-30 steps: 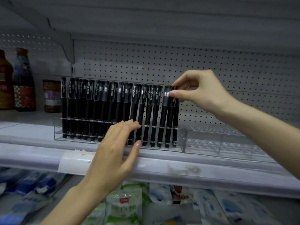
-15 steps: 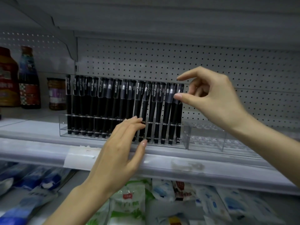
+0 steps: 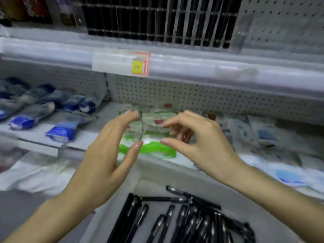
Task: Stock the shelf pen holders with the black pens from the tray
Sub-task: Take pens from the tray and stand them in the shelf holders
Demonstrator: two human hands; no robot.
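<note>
One: Both hands free?
Two: Yes. The left hand and right hand hang side by side in the air. Their fingers are loosely spread and grip nothing, and the thumb tips are near each other.
One: And the pens?
Two: The pens lie in the tray, below the hands and nearer the person. Neither hand touches them.
One: How do they look?
Two: Black and slim, with a silvery band near one end. It is too blurred to read any print. Most lie lengthwise in a loose heap, and a couple lie crosswise at the far end.
One: And the holder?
Two: The clear holder stands on the shelf above the hands, with upright pens packed in it. Green packets show behind the hands.
</note>
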